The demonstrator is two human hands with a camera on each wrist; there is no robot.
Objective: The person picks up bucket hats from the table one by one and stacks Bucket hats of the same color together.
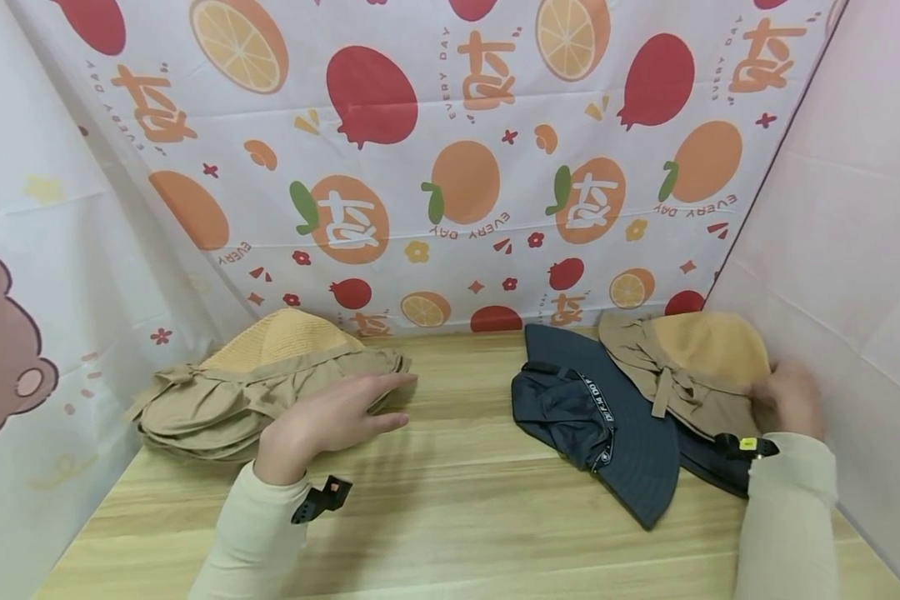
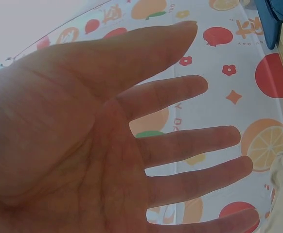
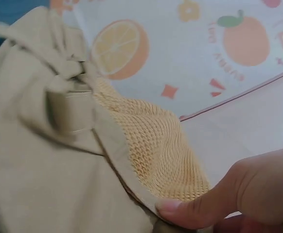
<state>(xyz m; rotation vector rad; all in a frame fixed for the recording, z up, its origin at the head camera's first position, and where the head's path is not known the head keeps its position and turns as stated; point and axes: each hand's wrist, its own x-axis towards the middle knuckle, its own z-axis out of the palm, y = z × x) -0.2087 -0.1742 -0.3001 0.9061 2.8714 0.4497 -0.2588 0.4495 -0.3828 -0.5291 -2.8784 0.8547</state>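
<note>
At the right, my right hand (image 1: 787, 400) grips the edge of a sun hat (image 1: 708, 346) with a yellow woven crown and a beige cloth brim. The right wrist view shows the thumb on the brim's band, beside the woven crown (image 3: 151, 141); the other fingers are mostly hidden. That hat lies partly over dark navy hats (image 1: 641, 450). On the left, my left hand (image 1: 330, 421) hovers with fingers spread and straight, holding nothing. Behind it sits a stack of similar beige hats (image 1: 217, 408), a yellow woven crown on top.
A wooden table (image 1: 450, 517) carries both groups of hats. A white fruit-print cloth (image 1: 435, 108) hangs behind, with pale cloth walls (image 1: 862, 250) at the sides.
</note>
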